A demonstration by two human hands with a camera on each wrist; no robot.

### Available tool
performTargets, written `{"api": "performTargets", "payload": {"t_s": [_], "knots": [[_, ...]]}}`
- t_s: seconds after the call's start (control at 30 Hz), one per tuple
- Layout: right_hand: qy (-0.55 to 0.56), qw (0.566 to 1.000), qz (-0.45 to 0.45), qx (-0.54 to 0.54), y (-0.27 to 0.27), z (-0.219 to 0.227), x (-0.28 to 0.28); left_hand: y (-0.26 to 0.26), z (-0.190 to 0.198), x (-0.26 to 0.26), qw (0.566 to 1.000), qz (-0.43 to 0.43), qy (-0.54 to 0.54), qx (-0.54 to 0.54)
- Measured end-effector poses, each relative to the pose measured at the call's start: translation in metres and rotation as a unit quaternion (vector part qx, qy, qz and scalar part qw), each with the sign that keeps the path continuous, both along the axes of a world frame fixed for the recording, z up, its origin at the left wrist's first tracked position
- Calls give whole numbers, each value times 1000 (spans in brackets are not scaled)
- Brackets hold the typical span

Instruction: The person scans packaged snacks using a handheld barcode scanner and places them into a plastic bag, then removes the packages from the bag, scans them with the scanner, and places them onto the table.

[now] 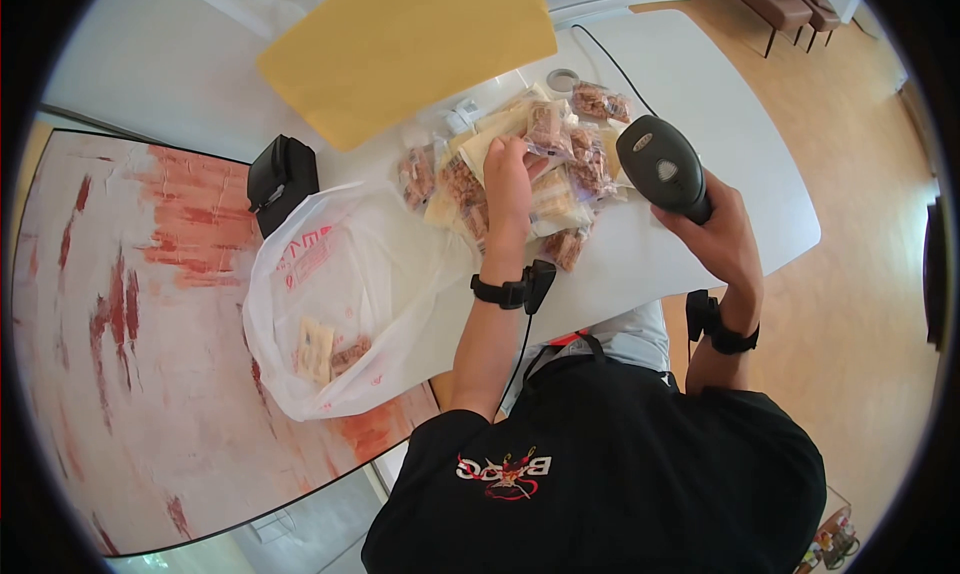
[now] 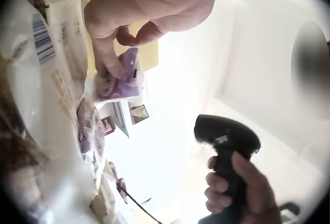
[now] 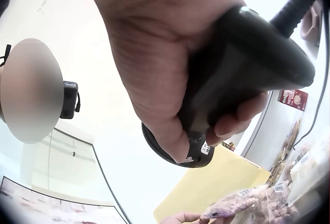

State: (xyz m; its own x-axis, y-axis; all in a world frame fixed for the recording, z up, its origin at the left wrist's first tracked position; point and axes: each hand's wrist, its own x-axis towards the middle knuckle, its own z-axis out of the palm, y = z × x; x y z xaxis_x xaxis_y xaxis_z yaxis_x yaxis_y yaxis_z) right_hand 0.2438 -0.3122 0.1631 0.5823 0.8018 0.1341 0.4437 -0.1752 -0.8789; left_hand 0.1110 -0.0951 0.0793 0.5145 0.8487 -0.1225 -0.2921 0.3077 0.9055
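Note:
My right hand (image 1: 722, 232) grips the handle of a black barcode scanner (image 1: 660, 164), its head raised over the right side of the white table (image 1: 720, 124). In the right wrist view the fingers wrap around the scanner's body (image 3: 227, 64). My left hand (image 1: 510, 184) is over a heap of snack packets (image 1: 465, 184) and pinches one small clear packet (image 1: 545, 129) between thumb and fingers. Purple print shows on that packet (image 2: 124, 79) in the left wrist view. Its neighbours hold brown pieces, and some pale packets carry barcodes.
Left of the heap, an open white plastic bag (image 1: 270, 314) has a couple of packets inside. A black case (image 1: 282, 179) stands behind it. A large yellow sheet (image 1: 410, 49) spans the back. A tape roll (image 1: 562, 80) and the scanner's cable (image 1: 615, 64) lie near the heap.

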Motion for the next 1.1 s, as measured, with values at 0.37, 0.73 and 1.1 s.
{"api": "performTargets", "payload": {"t_s": [0.37,0.73,1.1], "knots": [[-3,1000,16,-27,14,-9,-5,-12,-11,-68,979,156,92,96],[-5,995,10,-104,28,-6,-20,36,31,-264,863,152,416,243],[2,995,36,-97,31,-5,-22,69,45,-367,583,-354,669,294]]}}
